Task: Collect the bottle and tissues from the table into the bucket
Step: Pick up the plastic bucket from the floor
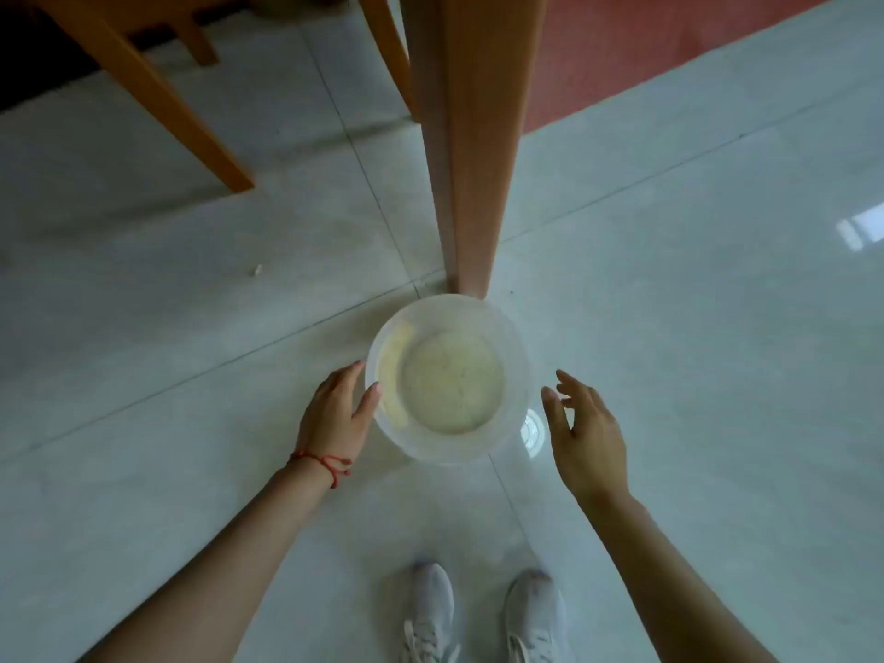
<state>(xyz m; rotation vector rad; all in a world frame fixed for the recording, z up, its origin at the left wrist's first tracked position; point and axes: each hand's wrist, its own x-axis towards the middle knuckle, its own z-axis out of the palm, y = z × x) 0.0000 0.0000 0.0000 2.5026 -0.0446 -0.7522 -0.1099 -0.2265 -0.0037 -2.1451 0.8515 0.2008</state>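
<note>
Step in hand: taking up the bucket from the floor, both hands closing in on its rim.

Translucent plastic bucket [449,378] stands upright on the tiled floor [669,327], touching the foot of the wooden table leg [471,160]; it looks empty. Left hand [337,413] is spread, fingers resting on the rim, not clenched. Right hand [586,430] is spread, just beside the far wall, grasping nothing. Bottle and tissues not in view. Judgement: seat both palms opposite each other before lifting, and draw clear of the leg.

arms bare | red string bracelet [321,463] on left wrist | white sneakers [483,614]
</note>
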